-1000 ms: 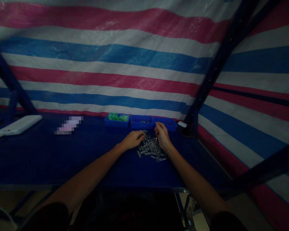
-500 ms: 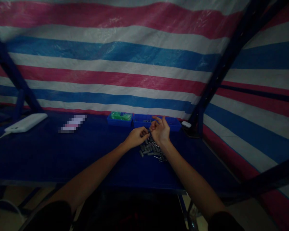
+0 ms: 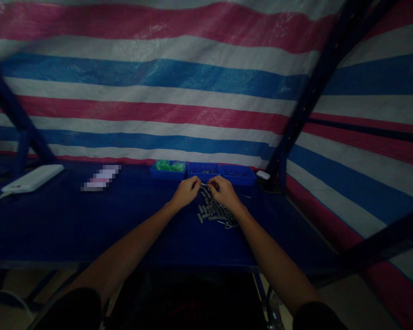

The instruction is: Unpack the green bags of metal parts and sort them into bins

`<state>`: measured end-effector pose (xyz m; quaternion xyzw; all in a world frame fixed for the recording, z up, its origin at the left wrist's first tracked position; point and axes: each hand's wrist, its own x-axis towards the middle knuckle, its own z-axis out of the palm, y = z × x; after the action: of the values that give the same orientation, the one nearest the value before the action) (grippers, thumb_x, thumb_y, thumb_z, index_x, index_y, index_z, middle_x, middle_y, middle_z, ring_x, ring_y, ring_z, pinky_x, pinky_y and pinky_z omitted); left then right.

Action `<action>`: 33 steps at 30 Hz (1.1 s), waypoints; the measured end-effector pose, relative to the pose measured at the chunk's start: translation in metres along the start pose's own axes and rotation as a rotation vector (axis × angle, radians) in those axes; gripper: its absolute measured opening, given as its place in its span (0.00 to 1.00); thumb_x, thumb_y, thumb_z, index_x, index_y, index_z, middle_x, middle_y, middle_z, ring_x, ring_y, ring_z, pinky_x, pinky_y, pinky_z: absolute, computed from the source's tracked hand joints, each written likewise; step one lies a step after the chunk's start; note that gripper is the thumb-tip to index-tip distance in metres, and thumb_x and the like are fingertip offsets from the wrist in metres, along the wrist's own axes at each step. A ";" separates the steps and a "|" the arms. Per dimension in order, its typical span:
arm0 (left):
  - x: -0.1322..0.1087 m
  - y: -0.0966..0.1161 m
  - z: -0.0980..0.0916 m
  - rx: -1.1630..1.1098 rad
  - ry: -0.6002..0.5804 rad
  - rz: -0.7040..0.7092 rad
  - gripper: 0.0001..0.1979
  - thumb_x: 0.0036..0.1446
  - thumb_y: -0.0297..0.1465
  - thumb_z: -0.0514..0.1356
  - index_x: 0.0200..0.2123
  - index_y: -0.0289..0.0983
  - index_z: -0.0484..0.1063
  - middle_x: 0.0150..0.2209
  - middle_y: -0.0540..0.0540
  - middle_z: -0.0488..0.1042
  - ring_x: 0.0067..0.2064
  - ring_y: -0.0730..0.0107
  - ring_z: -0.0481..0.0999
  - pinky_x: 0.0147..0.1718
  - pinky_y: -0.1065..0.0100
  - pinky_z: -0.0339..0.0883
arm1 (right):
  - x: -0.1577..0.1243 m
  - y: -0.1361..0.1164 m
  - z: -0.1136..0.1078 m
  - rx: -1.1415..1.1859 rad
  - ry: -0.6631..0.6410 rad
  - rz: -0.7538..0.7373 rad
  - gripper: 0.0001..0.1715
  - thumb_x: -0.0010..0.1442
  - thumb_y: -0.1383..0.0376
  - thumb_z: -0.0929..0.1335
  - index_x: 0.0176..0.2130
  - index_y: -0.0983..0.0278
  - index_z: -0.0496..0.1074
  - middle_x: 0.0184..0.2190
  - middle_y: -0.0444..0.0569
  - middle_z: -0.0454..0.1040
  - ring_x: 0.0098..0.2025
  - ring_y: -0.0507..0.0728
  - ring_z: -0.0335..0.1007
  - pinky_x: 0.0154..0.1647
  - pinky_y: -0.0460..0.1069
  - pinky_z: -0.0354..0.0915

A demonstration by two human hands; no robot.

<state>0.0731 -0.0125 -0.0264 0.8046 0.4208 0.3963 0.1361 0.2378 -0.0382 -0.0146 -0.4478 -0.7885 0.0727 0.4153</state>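
Observation:
Above the far end of a pile of small grey cylindrical parts [image 3: 209, 211], both my hands are close together. A short, thin metal rod [image 3: 204, 184] bridges the gap between their fingertips. My left hand [image 3: 186, 193] is closed in a pinch on its left end. On its right end, the fingers of my right hand [image 3: 224, 192] are pinched together. The fingers hide both ends, so I cannot see whether another part is on it. Thin metal pins [image 3: 228, 224] lie at the near right of the pile, partly under my right wrist.
Behind the hands stand a blue bin with green packets [image 3: 168, 173], a middle blue bin with small metal parts [image 3: 203, 167] and a right blue bin [image 3: 238, 176]. A white power bank [image 3: 33, 178], a blurred-out flat object [image 3: 101, 178] and a small white case [image 3: 263, 175] lie on the blue table [image 3: 124, 224].
My right hand has turned over from a raised, palm-showing pose and come down level with my left. The thin rod now shows between them. The view has shifted slightly.

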 end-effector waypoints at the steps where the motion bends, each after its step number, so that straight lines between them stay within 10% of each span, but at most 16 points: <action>1: 0.000 0.000 0.000 -0.006 0.005 -0.007 0.13 0.57 0.32 0.46 0.27 0.35 0.65 0.23 0.52 0.68 0.26 0.75 0.66 0.28 0.73 0.58 | -0.001 -0.001 0.001 -0.021 -0.011 -0.002 0.05 0.54 0.68 0.62 0.30 0.63 0.67 0.26 0.46 0.65 0.30 0.53 0.61 0.33 0.47 0.58; 7: -0.002 0.003 0.005 -0.006 -0.047 0.019 0.14 0.59 0.35 0.45 0.29 0.36 0.65 0.24 0.51 0.69 0.27 0.74 0.68 0.29 0.73 0.59 | 0.007 0.011 -0.006 -0.163 0.008 -0.008 0.08 0.57 0.67 0.60 0.31 0.64 0.67 0.29 0.49 0.68 0.32 0.54 0.63 0.35 0.47 0.58; 14: -0.006 0.000 0.014 0.051 -0.199 0.044 0.10 0.57 0.35 0.49 0.36 0.37 0.68 0.26 0.49 0.72 0.28 0.72 0.70 0.27 0.73 0.60 | 0.012 0.058 -0.038 -0.474 0.167 0.390 0.18 0.56 0.61 0.61 0.43 0.69 0.68 0.33 0.57 0.72 0.36 0.59 0.67 0.37 0.51 0.59; 21: -0.005 -0.001 0.015 0.063 -0.252 0.082 0.11 0.56 0.34 0.49 0.34 0.37 0.69 0.29 0.49 0.73 0.29 0.72 0.71 0.28 0.73 0.60 | -0.012 0.061 -0.023 -0.171 -0.380 0.384 0.12 0.51 0.62 0.66 0.36 0.64 0.73 0.28 0.48 0.73 0.28 0.52 0.66 0.29 0.46 0.59; 29: -0.006 0.004 0.013 0.087 -0.290 0.088 0.10 0.56 0.32 0.49 0.33 0.37 0.70 0.29 0.49 0.73 0.30 0.72 0.71 0.29 0.73 0.60 | -0.010 0.061 -0.024 0.137 -0.362 0.446 0.06 0.47 0.66 0.64 0.26 0.67 0.69 0.23 0.44 0.69 0.26 0.50 0.63 0.29 0.44 0.58; 33: -0.006 0.007 0.013 0.029 -0.242 0.078 0.10 0.56 0.35 0.51 0.36 0.36 0.68 0.28 0.49 0.73 0.29 0.73 0.70 0.28 0.73 0.61 | -0.006 0.047 -0.024 0.249 -0.133 0.404 0.13 0.47 0.58 0.64 0.24 0.66 0.66 0.20 0.41 0.65 0.24 0.49 0.58 0.27 0.45 0.54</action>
<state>0.0850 -0.0197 -0.0345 0.8643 0.3753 0.2950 0.1588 0.2866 -0.0214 -0.0255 -0.5362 -0.6934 0.2801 0.3915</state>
